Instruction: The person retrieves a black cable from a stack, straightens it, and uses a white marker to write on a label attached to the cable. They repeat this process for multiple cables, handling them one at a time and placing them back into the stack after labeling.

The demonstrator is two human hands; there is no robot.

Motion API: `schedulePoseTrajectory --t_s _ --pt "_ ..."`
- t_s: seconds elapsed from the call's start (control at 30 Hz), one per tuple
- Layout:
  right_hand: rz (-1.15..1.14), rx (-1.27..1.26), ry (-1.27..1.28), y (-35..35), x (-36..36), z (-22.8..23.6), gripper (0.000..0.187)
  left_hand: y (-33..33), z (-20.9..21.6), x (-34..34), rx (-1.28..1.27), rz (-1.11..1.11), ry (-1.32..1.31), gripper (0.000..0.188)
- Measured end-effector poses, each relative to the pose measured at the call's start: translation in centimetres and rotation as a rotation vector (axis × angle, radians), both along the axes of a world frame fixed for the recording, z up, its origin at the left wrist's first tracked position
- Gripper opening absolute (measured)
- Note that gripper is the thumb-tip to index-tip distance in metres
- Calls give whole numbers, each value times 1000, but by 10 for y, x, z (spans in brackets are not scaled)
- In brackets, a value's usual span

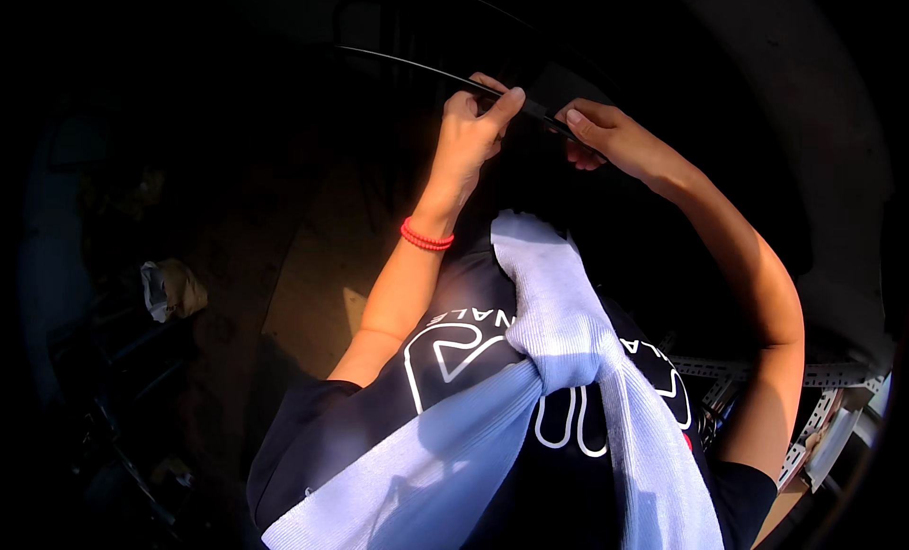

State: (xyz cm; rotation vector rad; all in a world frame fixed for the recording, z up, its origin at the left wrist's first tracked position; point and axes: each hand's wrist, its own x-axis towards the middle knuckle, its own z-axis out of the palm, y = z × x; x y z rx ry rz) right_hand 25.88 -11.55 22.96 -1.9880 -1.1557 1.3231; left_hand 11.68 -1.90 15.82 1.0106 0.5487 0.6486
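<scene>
A long thin dark strip [407,61] with a bright edge curves in from the upper left. My left hand [475,122] pinches it between thumb and fingers. Just right of that grip, a dark flat piece [537,110] spans the gap between my hands. My right hand [606,141] is closed around its right end, thumb on top. Whether this piece is a separate tool or part of the strip is lost in the shadow. Both hands are raised in front of me, close together but apart.
A pale blue knotted cloth [559,332] hangs over my dark shirt. To the left stands a brown paper bag [180,290] with a white lining, near a brown board [317,294]. Perforated metal shelving [814,427] is at the lower right. Deep shadow hides much else.
</scene>
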Motion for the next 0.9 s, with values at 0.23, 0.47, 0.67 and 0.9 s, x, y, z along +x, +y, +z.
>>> schedulePoseTrajectory --t_s 0.23,0.47,0.67,0.9 --pt "46 567 -103 -46 11 -11 35 -36 -12 10 -380 -514 -162 80" --pt "141 556 -360 -46 3 -12 29 -48 4 42 -472 -469 14 70" --pt "71 646 -310 -51 5 -14 17 -54 17 47 -400 -388 68 46" --pt "-458 582 -255 -106 21 -10 21 -56 13 48 -191 -340 20 38"
